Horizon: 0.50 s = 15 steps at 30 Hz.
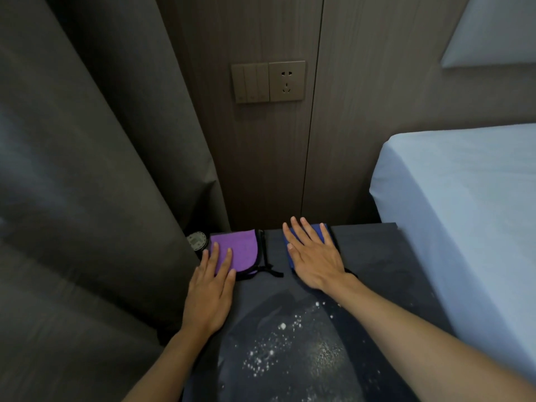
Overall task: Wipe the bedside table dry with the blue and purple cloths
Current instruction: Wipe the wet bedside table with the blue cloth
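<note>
The dark bedside table [374,256] fills the lower middle, with a wet patch and white droplets [287,343] on its near half. A folded purple cloth [242,248] with black edging lies at the table's far left. My left hand [210,288] lies flat, fingers spread, with the fingertips on the cloth's near left part. A folded blue cloth [322,232] sits at the far middle, mostly hidden under my right hand [313,256], which presses flat on it with fingers apart.
A grey curtain [87,198] hangs close on the left. A small round object [197,240] sits at the table's far left corner. A bed with a pale sheet [464,213] borders the right. Wall switches and a socket [268,81] are on the wooden panel behind.
</note>
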{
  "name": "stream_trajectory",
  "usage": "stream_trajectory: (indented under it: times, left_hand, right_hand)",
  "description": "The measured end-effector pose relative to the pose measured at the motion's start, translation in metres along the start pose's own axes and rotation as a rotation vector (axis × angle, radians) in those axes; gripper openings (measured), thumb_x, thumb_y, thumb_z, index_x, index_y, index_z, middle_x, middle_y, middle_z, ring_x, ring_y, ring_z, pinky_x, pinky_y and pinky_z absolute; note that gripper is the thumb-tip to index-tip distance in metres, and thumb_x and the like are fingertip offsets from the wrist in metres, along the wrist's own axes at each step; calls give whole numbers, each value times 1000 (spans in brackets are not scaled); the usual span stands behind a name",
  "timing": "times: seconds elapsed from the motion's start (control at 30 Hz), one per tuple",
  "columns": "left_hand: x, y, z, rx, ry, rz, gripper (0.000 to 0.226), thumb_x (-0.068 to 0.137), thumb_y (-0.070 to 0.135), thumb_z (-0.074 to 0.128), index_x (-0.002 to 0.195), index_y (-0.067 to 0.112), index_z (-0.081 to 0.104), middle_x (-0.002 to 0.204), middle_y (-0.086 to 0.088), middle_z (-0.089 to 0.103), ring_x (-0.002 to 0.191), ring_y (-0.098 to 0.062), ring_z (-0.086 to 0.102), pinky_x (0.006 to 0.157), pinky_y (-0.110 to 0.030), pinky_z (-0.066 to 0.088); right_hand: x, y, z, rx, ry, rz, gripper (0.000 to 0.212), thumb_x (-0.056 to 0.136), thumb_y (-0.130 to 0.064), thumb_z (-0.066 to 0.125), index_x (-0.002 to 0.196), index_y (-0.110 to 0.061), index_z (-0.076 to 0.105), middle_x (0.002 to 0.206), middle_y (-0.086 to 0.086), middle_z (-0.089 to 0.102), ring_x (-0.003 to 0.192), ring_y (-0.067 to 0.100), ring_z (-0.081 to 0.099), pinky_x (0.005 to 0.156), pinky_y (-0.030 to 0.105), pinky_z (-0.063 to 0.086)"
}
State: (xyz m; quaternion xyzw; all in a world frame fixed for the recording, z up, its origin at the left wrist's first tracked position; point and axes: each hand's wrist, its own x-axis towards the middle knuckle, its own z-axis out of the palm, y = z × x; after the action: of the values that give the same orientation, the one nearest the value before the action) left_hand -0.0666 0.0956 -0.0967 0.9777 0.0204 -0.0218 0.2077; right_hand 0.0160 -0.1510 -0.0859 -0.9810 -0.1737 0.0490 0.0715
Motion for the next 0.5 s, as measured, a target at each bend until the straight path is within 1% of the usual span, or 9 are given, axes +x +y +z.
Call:
stream_trajectory:
  times: [0.1,0.2,0.37,0.5]
  left_hand:
    - [0,1,-1,-53,2,-5,72,87,66,-8,154,42,3,163,14,-14,151,-9,-16,123,-32,-4]
    - [-2,1,0,-49,27,-9,71,88,65,-7,154,43,6,164,15,-11,150,-6,-15,123,-33,-5]
    - [-2,0,1,-73,35,-7,70,89,63,-7,154,42,7,165,13,-8,151,-6,-14,124,-36,-3]
    - [-3,0,0,-77,33,3,69,90,62,-5,154,41,7,165,13,-8,151,-8,-13,124,-37,-2]
  right_hand:
    - [-4,15,-3,7,8,13,53,105,-40,6,156,-32,-8,164,-10,-11,149,9,-19,121,45,-13]
    - [-9,34,-8,4,-19,35,53,106,-40,6,156,-32,-8,164,-10,-11,150,10,-17,122,46,-10]
    - [-12,52,-11,0,-31,60,53,106,-42,6,156,-32,-8,164,-10,-10,150,10,-17,123,47,-9]
    - [-19,73,-16,0,-36,116,53,106,-42,7,156,-32,-8,165,-9,-10,150,10,-17,123,46,-9]
